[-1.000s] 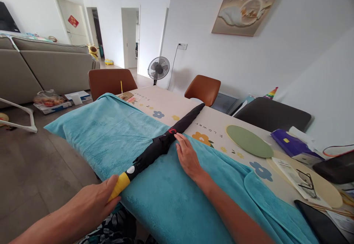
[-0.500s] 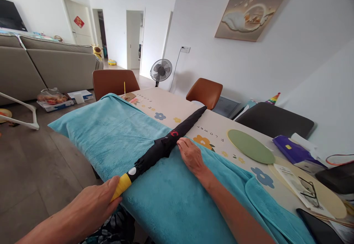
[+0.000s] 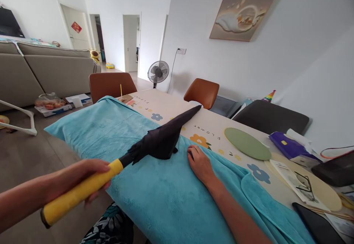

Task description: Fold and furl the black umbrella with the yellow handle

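Across a turquoise blanket [image 3: 166, 188] on a flower-printed table [image 3: 221, 120], a black umbrella [image 3: 163, 137] stretched aslant, its yellow handle [image 3: 66, 204] gripped in the person's left hand [image 3: 80, 170]. Nearby, the right hand [image 3: 200, 164] rested on the blanket, fingers curled; whether it held anything could not be told.

Decent light in here, bright and soft, can't pin down the source. The far doorway [image 3: 131, 45] looks washed-out white, and there's a soft shadow on the wall [image 3: 199, 15]. Left hand [image 3: 87, 168] is slightly motion-blurred. Wide lens stretches the edges; top-right corner goes dark.
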Available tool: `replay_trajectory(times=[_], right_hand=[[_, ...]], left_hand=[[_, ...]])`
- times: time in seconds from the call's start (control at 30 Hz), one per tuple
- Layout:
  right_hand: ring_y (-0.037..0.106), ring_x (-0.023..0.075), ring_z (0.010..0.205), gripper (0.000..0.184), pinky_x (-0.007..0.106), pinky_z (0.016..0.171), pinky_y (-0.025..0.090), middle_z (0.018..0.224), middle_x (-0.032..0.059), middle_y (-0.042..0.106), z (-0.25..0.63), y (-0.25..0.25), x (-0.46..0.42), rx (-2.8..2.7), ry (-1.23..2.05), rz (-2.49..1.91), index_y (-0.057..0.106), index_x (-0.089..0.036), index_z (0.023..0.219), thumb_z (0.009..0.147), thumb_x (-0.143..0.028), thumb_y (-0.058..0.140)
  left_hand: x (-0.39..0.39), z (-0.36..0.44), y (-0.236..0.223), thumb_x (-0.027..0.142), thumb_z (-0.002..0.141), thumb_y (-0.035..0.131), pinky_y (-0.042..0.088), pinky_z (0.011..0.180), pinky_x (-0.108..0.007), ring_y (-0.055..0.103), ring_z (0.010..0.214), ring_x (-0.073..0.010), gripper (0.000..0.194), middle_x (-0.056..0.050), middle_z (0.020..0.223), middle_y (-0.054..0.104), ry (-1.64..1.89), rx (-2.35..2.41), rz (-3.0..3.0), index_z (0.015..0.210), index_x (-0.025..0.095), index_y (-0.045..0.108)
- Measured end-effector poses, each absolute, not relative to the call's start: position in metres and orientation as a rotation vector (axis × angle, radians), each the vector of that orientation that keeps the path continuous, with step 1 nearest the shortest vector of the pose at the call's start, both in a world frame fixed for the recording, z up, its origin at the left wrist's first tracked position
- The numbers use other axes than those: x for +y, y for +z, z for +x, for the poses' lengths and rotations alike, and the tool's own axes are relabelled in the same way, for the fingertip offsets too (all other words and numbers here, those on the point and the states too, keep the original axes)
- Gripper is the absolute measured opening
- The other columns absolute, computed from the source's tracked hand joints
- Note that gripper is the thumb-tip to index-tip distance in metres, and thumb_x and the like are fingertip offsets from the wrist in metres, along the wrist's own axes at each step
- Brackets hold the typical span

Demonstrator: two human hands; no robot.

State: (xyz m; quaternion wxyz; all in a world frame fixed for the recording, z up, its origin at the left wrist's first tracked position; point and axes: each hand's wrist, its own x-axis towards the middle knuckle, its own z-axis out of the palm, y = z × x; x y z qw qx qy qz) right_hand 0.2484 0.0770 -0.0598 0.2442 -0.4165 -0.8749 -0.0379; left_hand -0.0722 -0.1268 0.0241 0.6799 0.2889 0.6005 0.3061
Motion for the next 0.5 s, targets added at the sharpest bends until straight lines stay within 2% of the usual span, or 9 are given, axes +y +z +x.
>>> replay_trajectory(times=[0.1, 0.17, 0.27, 0.33, 0.4, 0.5], right_hand=[[0.059, 0.0173, 0.084, 0.018, 0.029, 0.073, 0.045, 0.102, 0.0069, 0.06, 0.248, -0.057, 0.076, -2.417, -0.071, -1.187, 0.057, -0.018, 0.086, 0.087, -0.016, 0.039], [0.058, 0.0171, 0.083, 0.018, 0.029, 0.073, 0.045, 0.102, 0.0068, 0.06, 0.248, -0.056, 0.076, -2.431, -0.059, -1.211, 0.057, -0.017, 0.086, 0.087, -0.016, 0.04], [0.058, 0.0172, 0.084, 0.017, 0.029, 0.076, 0.044, 0.102, 0.0069, 0.06, 0.248, -0.055, 0.076, -2.433, -0.047, -1.226, 0.058, -0.017, 0.087, 0.087, -0.016, 0.041], [0.057, 0.0171, 0.085, 0.017, 0.028, 0.077, 0.043, 0.102, 0.007, 0.06, 0.248, -0.055, 0.076, -2.434, -0.038, -1.228, 0.058, -0.017, 0.087, 0.087, -0.015, 0.041], [0.057, 0.0168, 0.085, 0.017, 0.028, 0.077, 0.043, 0.101, 0.0068, 0.061, 0.248, -0.055, 0.076, -2.439, -0.032, -1.23, 0.058, -0.017, 0.086, 0.087, -0.015, 0.041], [0.057, 0.0165, 0.085, 0.018, 0.028, 0.076, 0.042, 0.101, 0.0064, 0.061, 0.248, -0.054, 0.075, -2.445, -0.026, -1.231, 0.058, -0.018, 0.086, 0.086, -0.015, 0.04]], left_hand=[[-0.122, -0.074, 0.025, 0.059, 0.071, 0.05, 0.028, 0.027, -0.018, 0.029, 0.028, -0.0062, 0.043, 0.003, 0.038, 0.034, 0.735, 1.006, 0.459, 0.059, 0.017, 0.052], [-0.121, -0.067, 0.021, 0.057, 0.069, 0.056, 0.026, 0.025, -0.017, 0.03, 0.029, -0.0058, 0.041, 0.004, 0.039, 0.035, 0.791, 0.953, 0.415, 0.06, 0.017, 0.052], [-0.12, -0.054, 0.015, 0.042, 0.065, 0.068, 0.04, 0.034, -0.017, 0.052, 0.051, -0.0114, 0.029, -0.001, 0.059, 0.052, 0.91, 1.092, 0.384, 0.075, 0.016, 0.059], [-0.116, -0.054, 0.016, 0.036, 0.063, 0.07, 0.048, 0.044, -0.021, 0.055, 0.061, -0.0139, 0.031, -0.002, 0.066, 0.055, 0.952, 1.186, 0.408, 0.083, 0.013, 0.062], [-0.111, -0.064, 0.026, 0.036, 0.065, 0.069, 0.051, 0.051, -0.024, 0.055, 0.058, -0.0136, 0.032, -0.003, 0.065, 0.056, 0.918, 1.256, 0.468, 0.083, 0.01, 0.064], [-0.103, -0.084, 0.049, 0.037, 0.071, 0.065, 0.05, 0.05, -0.02, 0.055, 0.051, -0.0111, 0.031, -0.005, 0.063, 0.058, 0.883, 1.309, 0.512, 0.079, 0.007, 0.065]])
